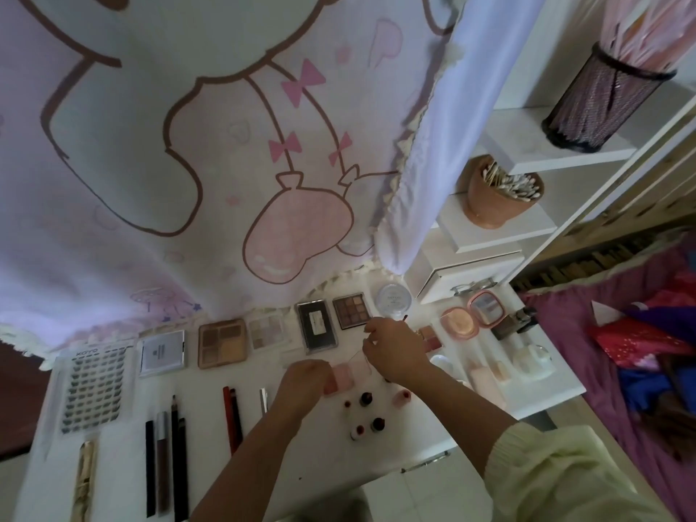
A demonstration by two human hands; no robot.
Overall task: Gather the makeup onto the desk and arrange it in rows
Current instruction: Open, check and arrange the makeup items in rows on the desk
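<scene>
Makeup lies in rows on the white desk. The back row holds a lash card, a silver compact, several eyeshadow palettes and a round clear jar. Pencils and liners lie in front, with small bottles near the middle. My left hand holds a pale pink case. My right hand pinches a thin red-tipped stick above the case.
A pink open compact and pale items lie at the desk's right. White drawers, a cup of cotton swabs and a mesh holder stand behind. A cartoon curtain hangs at the back; a purple bed lies to the right.
</scene>
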